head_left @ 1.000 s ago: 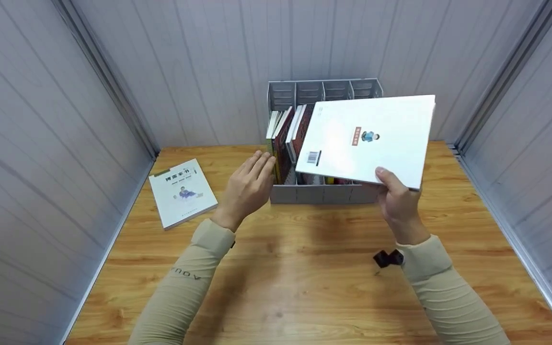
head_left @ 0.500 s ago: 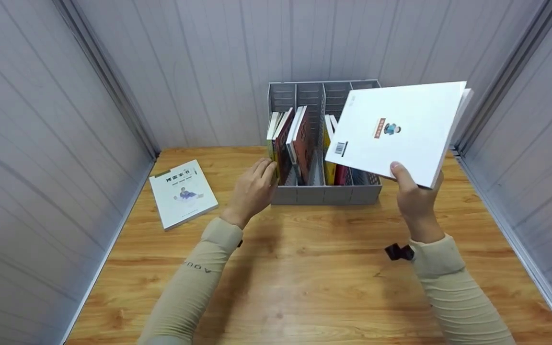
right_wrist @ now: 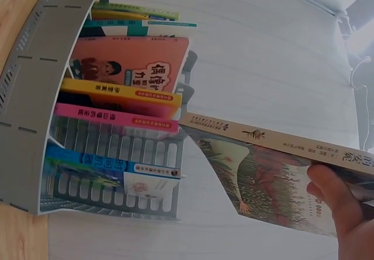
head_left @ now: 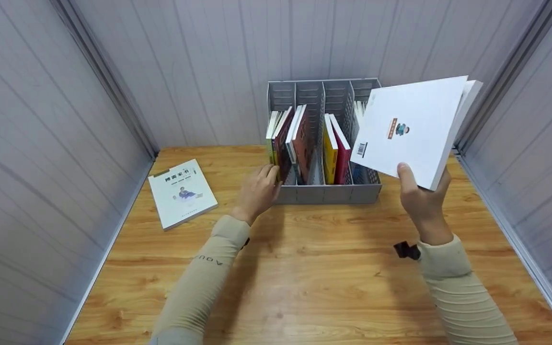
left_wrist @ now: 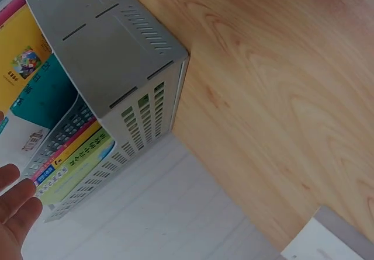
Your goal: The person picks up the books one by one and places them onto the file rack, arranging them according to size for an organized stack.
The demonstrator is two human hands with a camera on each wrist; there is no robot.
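Head view: right hand (head_left: 422, 199) raised at the right of the table, fingers and thumb clamped on the lower corner of a white paperback (head_left: 412, 129), back cover with barcode facing up, tilted and held in the air just in front of the right end of the grey slotted book rack (head_left: 326, 194). Left hand (head_left: 259, 189) laid against the rack's left front corner, fingers nearly straight and relaxed, gripping nothing. Books stood upright in the rack (a yellow one (head_left: 329, 151) and a red one (head_left: 340, 153) side by side in the third slot). Another white book (head_left: 182, 191) lay flat on the wooden table (head_left: 304, 278), well apart to the left.

Left wrist view: rack's grey side wall (left_wrist: 111, 55) seen close, fingertips (left_wrist: 17, 204) loosely extended beside green and yellow spines (left_wrist: 73, 166).

Right wrist view: thumb (right_wrist: 342, 198) pressed on the held book's illustrated cover (right_wrist: 274, 178), its edge just beside the rack (right_wrist: 35, 114), apart from the shelved books.
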